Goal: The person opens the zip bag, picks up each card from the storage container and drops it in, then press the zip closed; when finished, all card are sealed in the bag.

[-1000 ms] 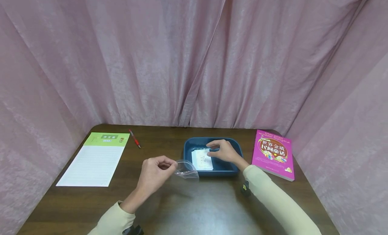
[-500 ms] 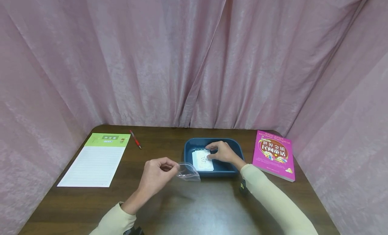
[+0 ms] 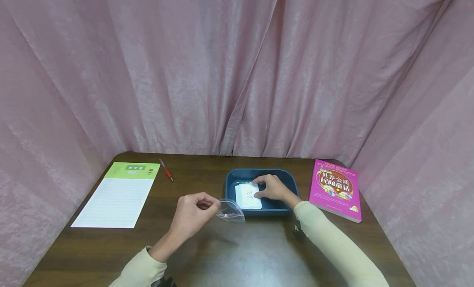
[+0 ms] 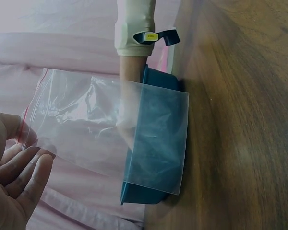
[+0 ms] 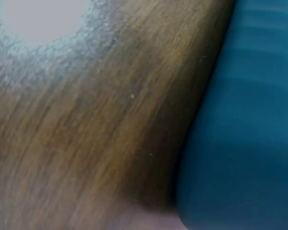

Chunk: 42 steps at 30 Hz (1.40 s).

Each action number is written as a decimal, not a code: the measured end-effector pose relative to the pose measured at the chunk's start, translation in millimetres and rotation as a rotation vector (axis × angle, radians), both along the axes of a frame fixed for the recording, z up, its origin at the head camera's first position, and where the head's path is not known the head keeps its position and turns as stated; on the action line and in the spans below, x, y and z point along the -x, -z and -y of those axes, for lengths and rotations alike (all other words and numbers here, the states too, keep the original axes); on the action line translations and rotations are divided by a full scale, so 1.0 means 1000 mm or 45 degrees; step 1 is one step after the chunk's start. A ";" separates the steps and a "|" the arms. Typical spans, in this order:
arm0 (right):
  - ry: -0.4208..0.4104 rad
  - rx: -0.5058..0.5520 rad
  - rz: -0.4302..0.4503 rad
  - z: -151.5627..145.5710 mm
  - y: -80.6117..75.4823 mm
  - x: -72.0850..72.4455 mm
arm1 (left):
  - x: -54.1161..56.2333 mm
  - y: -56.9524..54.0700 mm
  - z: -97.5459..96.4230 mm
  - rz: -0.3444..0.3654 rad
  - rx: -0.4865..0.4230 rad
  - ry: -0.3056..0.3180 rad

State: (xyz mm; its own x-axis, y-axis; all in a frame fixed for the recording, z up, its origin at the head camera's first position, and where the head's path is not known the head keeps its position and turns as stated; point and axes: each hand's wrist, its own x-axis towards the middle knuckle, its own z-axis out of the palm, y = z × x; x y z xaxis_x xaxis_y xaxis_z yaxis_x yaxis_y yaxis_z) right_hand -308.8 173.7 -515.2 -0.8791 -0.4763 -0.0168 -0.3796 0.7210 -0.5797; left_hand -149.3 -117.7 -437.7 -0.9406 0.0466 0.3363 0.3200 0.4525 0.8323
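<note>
A dark brown wood-grain worktop (image 3: 244, 254) with rounded far corners stands against pink velvety curtains (image 3: 177, 73), which also close in both sides; glare whitens the surface toward the near edge. Right of the middle, nearer the far edge, sits a dark blue tray (image 3: 266, 213) with white cards (image 3: 247, 200) in its left part. The left hand (image 3: 194, 213) pinches a clear zip bag (image 4: 91, 120) by its red-lined opening, just off the tray's near left corner. The right hand (image 3: 272, 188) reaches into the tray, thumb and fingers at the cards' right side; whether it grips one I cannot tell.

The worktop's near edge and both pale sleeves (image 3: 338, 241) are cut off. In the left wrist view, the bag veils part of the tray and right forearm; the right wrist view shows mainly worktop and a blurred tray wall.

The marks on the top card are too small to make out. By the far right corner, a magenta book (image 3: 335, 190) reads 世界金质民间童话, its upper lettering blurred. Along the left edge, a lined pad (image 3: 112, 202) has a green header beginning 作文, beside a red pen (image 3: 166, 170).
</note>
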 end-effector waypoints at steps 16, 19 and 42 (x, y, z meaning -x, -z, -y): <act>0.115 0.135 -0.061 -0.005 -0.012 -0.006 | 0.005 0.003 0.000 -0.010 0.058 -0.022; 0.094 0.182 -0.055 -0.010 -0.017 -0.006 | 0.005 0.004 0.000 -0.011 0.070 -0.033; 0.154 0.389 -0.053 -0.036 -0.068 -0.031 | 0.007 0.001 -0.004 -0.014 0.138 -0.061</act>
